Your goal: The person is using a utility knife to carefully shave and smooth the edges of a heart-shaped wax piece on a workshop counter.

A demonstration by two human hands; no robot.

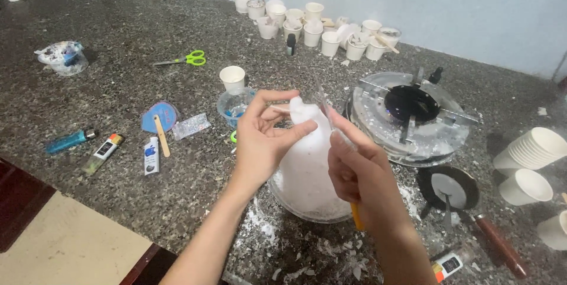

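Over the granite counter [118,96] — left hand [263,143] pinches white figure [304,114], right hand [360,173] grips blade [323,105].

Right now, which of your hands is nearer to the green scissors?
Left. The left hand pinches the white wax-like lump below and right of the green scissors; the right hand is farther right still, holding a thin blade.
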